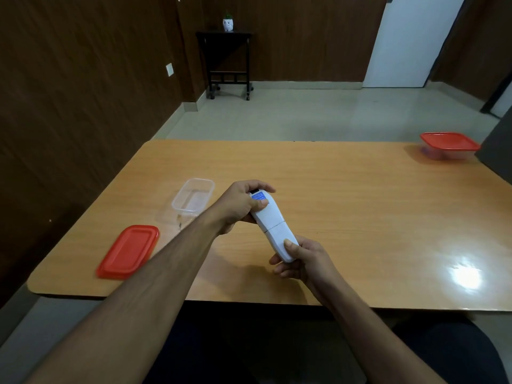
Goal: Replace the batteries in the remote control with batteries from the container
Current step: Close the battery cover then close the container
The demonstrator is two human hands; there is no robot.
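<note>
We see both hands gripping one white remote control (273, 226), held just above the tabletop (346, 195) near its front edge. The remote lies back side up, tilted, far end toward the left. The left hand (239, 207) wraps the far end, fingers curled over the top, thumb pressed on a blue label (259, 197) there. The right hand (303, 259) grasps the near end, thumb lying flat on the back cover, fingers curled underneath. We note a seam across the remote's back about midway between the two hands; whether the cover is slid loose we cannot tell.

Left of the hands, a clear plastic container (191, 199) stands open on the tabletop, partly hidden by the left forearm. We cannot make out its contents beyond a small dark spot near its near wall. Its red lid (128, 252) lies flat just beside it, closer to the front left corner, apart from the container.

At the far right edge of the tabletop sits a second clear container with a red lid on (450, 145), well apart from everything else.

Beyond the tabletop: pale floor, dark wood-panel walls, a small black side table (227, 62) carrying a white pot with a green plant (228, 23), and a white door (412, 40).
</note>
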